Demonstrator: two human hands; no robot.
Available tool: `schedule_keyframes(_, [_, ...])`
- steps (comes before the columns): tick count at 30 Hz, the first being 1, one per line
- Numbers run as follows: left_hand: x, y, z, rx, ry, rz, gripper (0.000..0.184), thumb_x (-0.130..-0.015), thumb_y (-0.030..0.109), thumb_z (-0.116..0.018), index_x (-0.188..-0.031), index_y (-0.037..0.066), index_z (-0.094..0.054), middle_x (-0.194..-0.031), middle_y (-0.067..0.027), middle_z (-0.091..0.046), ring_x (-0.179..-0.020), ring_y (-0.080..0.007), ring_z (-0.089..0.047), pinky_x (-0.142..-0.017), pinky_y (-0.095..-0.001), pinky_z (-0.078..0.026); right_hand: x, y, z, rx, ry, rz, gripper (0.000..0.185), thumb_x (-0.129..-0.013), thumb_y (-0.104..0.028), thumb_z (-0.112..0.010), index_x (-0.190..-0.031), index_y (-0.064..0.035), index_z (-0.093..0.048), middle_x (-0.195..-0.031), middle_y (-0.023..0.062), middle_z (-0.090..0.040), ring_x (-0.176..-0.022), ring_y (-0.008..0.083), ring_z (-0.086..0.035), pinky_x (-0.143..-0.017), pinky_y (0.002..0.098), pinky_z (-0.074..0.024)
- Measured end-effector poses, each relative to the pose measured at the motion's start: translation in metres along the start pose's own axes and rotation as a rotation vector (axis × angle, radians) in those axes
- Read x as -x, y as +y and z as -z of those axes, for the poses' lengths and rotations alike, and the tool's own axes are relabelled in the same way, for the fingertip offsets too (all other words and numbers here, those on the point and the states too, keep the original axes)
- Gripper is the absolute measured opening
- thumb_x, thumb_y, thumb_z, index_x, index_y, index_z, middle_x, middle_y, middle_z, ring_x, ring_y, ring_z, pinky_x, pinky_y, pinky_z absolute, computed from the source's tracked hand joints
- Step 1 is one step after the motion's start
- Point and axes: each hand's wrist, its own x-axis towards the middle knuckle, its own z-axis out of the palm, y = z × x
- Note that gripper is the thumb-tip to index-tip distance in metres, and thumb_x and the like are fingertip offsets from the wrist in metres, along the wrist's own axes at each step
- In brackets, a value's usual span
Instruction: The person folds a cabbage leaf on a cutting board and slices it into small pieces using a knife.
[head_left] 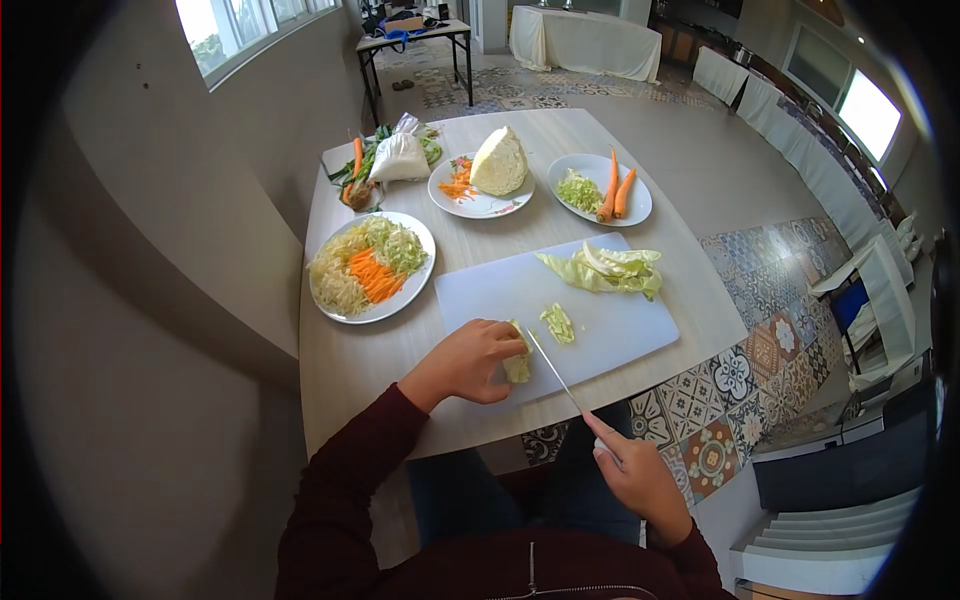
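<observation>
My left hand (478, 358) is closed on a small piece of cabbage (518, 366) at the near left part of the white cutting board (480, 285). In my right hand (632, 470) is a knife (556, 372), gripped by its handle. Its blade slants up and left across the board, just right of the held cabbage. Beside the blade tip lies a little heap of cut cabbage strips (557, 323). Loose cabbage leaves (605, 270) rest at the board's far right. My left fingers partly hide the cabbage they hold.
On the left, a plate (372, 314) bears shredded cabbage and carrot strips. Farther back, one plate (480, 208) has a cabbage wedge (500, 163) and carrot bits; another (642, 200) has carrots (609, 188) and chopped greens. A white bag (400, 158) sits beside vegetables at the far left corner.
</observation>
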Motion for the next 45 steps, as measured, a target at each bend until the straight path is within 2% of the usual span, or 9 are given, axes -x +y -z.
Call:
schedule_keyframes(1, [0.0, 0.0, -0.002, -0.006, 0.015, 0.012, 0.034, -0.073, 0.014, -0.072, -0.107, 0.01, -0.068, -0.111, -0.0108, -0.065, -0.102, -0.0313, -0.062, -0.093, -0.0418, -0.048, 0.0, 0.0, 0.0, -0.003, -0.005, -0.006, 0.049, -0.093, -0.013, -0.054, -0.141, -0.0134, -0.052, -0.066, 0.0227, -0.06, -0.065, 0.0424, -0.062, -0.062, 0.0468, -0.0485])
schedule_keyframes(4, [-0.001, -0.002, -0.01, -0.02, 0.041, 0.031, 0.033, -0.074, 0.015, -0.074, -0.106, 0.009, -0.068, -0.111, -0.0106, -0.065, -0.102, -0.0308, -0.062, -0.092, -0.0408, -0.049, 0.001, 0.001, -0.002, -0.039, 0.053, 0.032, 0.049, -0.092, -0.013, -0.057, -0.141, -0.0136, -0.054, -0.059, 0.0207, -0.051, -0.049, 0.0334, -0.05, -0.056, 0.0368, -0.0447])
schedule_keyframes(13, [-0.001, -0.01, -0.018, -0.031, 0.081, -0.038, 0.029, -0.075, 0.013, -0.074, -0.103, 0.008, -0.069, -0.115, -0.0115, -0.065, -0.105, -0.0306, -0.063, -0.092, -0.0395, -0.051, 0.0, 0.008, -0.005, -0.042, 0.084, 0.067, 0.048, -0.092, -0.013, -0.057, -0.14, -0.0125, -0.054, -0.066, 0.023, -0.057, -0.052, 0.0339, -0.054, -0.057, 0.037, -0.0455])
schedule_keyframes(16, [-0.001, -0.01, -0.016, -0.022, 0.069, -0.027, 0.028, -0.075, 0.013, -0.075, -0.102, 0.008, -0.071, -0.116, -0.012, -0.065, -0.105, -0.0308, -0.063, -0.093, -0.0396, -0.051, 0.0, 0.005, -0.001, 0.018, 0.079, -0.004, 0.048, -0.093, -0.013, -0.055, -0.141, -0.0119, -0.053, -0.072, 0.0239, -0.062, -0.069, 0.0423, -0.063, -0.064, 0.0469, -0.0484])
schedule_keyframes(24, [0.001, -0.011, -0.016, 0.025, 0.082, -0.032, 0.028, -0.074, 0.01, -0.076, -0.101, 0.008, -0.072, -0.118, -0.0126, -0.065, -0.11, -0.0315, -0.063, -0.093, -0.0395, -0.052, 0.0, 0.006, 0.0, 0.006, 0.069, -0.041, 0.048, -0.092, -0.013, -0.056, -0.14, -0.0116, -0.053, -0.073, 0.0239, -0.063, -0.069, 0.0416, -0.064, -0.063, 0.0458, -0.0485])
schedule_keyframes(30, [-0.004, -0.013, -0.03, 0.091, 0.224, -0.078, 0.023, -0.077, 0.008, -0.073, -0.099, 0.002, -0.071, -0.114, -0.015, -0.066, -0.111, -0.0312, -0.063, -0.094, -0.0389, -0.052, 0.0, 0.005, 0.001, -0.003, 0.071, -0.042, 0.048, -0.092, -0.013, -0.056, -0.14, -0.0117, -0.053, -0.072, 0.0239, -0.063, -0.069, 0.0414, -0.064, -0.063, 0.0454, -0.0484])
schedule_keyframes(36, [-0.001, -0.02, -0.031, 0.103, 0.16, -0.031, 0.026, -0.077, 0.009, -0.076, -0.102, 0.004, -0.069, -0.122, -0.0152, -0.065, -0.116, -0.0324, -0.062, -0.096, -0.04, -0.052, 0.0, 0.01, -0.001, -0.002, 0.071, -0.033, 0.049, -0.093, -0.014, -0.056, -0.141, -0.0127, -0.052, -0.072, 0.0237, -0.063, -0.068, 0.0415, -0.063, -0.063, 0.0456, -0.0483])
schedule_keyframes(39, [-0.002, -0.012, -0.022, 0.111, 0.117, 0.078, 0.028, -0.077, 0.011, -0.076, -0.103, 0.004, -0.069, -0.119, -0.0163, -0.066, -0.116, -0.0323, -0.062, -0.097, -0.0397, -0.051, 0.0, 0.008, -0.001, 0.003, 0.076, -0.032, 0.049, -0.093, -0.014, -0.056, -0.141, -0.0131, -0.052, -0.072, 0.0236, -0.063, -0.068, 0.0415, -0.063, -0.063, 0.0455, -0.0481])
schedule_keyframes(45, [0.0, -0.018, -0.022, 0.055, 0.108, 0.024, 0.03, -0.077, 0.012, -0.076, -0.105, 0.003, -0.068, -0.118, -0.0166, -0.066, -0.116, -0.0321, -0.062, -0.098, -0.0395, -0.051, 0.0, 0.007, -0.001, -0.026, 0.061, -0.057, 0.049, -0.093, -0.014, -0.056, -0.141, -0.013, -0.052, -0.071, 0.0236, -0.062, -0.067, 0.0414, -0.063, -0.062, 0.0441, -0.0481])
